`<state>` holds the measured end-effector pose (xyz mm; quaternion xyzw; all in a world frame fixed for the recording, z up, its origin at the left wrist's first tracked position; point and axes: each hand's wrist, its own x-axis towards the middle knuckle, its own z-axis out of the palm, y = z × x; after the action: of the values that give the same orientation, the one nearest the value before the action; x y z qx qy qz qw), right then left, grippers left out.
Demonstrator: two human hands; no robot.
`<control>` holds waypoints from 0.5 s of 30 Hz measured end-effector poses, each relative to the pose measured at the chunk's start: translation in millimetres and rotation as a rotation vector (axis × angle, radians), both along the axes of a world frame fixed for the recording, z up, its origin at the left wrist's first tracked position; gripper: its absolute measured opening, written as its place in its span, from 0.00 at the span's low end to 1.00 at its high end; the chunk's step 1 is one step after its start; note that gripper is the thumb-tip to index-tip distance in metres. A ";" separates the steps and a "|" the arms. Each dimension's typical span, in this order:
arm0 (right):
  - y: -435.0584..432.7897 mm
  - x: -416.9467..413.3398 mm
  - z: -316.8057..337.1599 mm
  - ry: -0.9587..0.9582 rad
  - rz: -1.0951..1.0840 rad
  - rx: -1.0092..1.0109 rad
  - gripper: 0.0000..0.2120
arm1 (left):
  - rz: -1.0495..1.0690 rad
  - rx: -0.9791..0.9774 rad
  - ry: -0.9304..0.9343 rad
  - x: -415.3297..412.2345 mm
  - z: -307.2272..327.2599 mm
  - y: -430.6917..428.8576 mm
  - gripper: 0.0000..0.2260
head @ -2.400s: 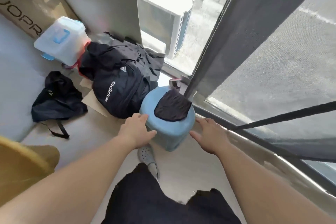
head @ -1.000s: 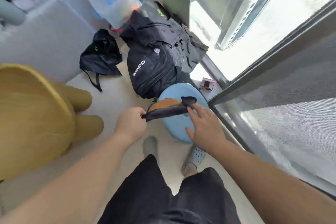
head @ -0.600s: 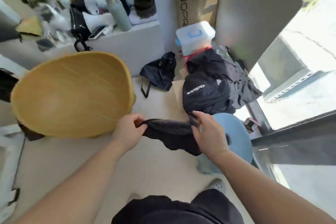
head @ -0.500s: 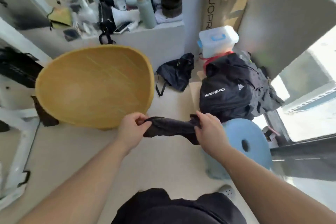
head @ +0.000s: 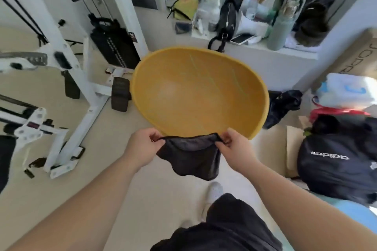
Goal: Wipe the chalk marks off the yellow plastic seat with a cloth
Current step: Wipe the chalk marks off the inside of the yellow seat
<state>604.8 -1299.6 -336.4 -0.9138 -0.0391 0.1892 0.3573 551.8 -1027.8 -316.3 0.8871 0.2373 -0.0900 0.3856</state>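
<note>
The yellow plastic seat (head: 195, 96) is a wide bowl-shaped shell in the middle of the view, with faint pale chalk lines across its upper part. A dark cloth (head: 189, 157) hangs spread out just in front of the seat's near rim. My left hand (head: 140, 149) pinches its left top corner and my right hand (head: 236, 149) pinches its right top corner. The cloth's top edge overlaps the seat's near rim in the view; whether they touch is unclear.
A white exercise machine (head: 67, 75) with a black weight stack stands to the left. A cluttered ledge (head: 255, 47) runs behind the seat. A black backpack (head: 338, 161), a clear plastic box (head: 346, 91), a small black bag (head: 283, 106) and a blue stool (head: 359, 218) crowd the right side.
I lifted the cloth off the blue stool with both hands and turned left; the yellow seat is now straight ahead and the cloth is held spread at its near rim.
</note>
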 end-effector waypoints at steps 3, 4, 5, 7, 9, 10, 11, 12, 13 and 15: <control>43.5 50.5 -15.8 0.082 0.073 0.050 0.07 | 0.092 -0.047 0.029 28.0 -15.9 39.2 0.04; 58.0 67.9 -23.0 0.093 0.101 0.062 0.05 | 0.131 -0.071 0.036 38.2 -19.2 51.6 0.04; 71.7 86.0 -30.3 0.099 0.124 0.069 0.05 | 0.166 -0.081 0.039 50.1 -22.3 64.1 0.05; 96.5 119.2 -42.8 0.116 0.135 0.070 0.05 | 0.209 -0.055 0.056 74.9 -25.3 88.3 0.05; 118.5 147.5 -50.9 0.155 0.147 0.052 0.04 | 0.213 -0.012 0.074 98.8 -23.1 112.6 0.05; 128.8 161.2 -53.5 0.178 0.171 0.030 0.03 | 0.205 0.001 0.077 111.1 -22.3 125.0 0.06; 139.3 175.7 -54.8 0.197 0.201 0.002 0.03 | 0.192 0.011 0.084 123.4 -21.5 137.6 0.06; 150.0 190.4 -55.0 0.205 0.230 -0.025 0.02 | 0.170 0.021 0.092 135.5 -22.0 150.2 0.05; 160.9 204.7 -55.4 0.209 0.249 -0.047 0.02 | 0.141 0.036 0.101 146.9 -23.8 162.4 0.05; 181.9 229.7 -59.2 0.225 0.245 -0.071 0.03 | 0.088 0.056 0.128 167.6 -34.6 187.2 0.04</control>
<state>834.5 -1117.7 -395.6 -0.8874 -0.1030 0.3336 0.3011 719.4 -840.5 -350.9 0.8787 0.3024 -0.1227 0.3484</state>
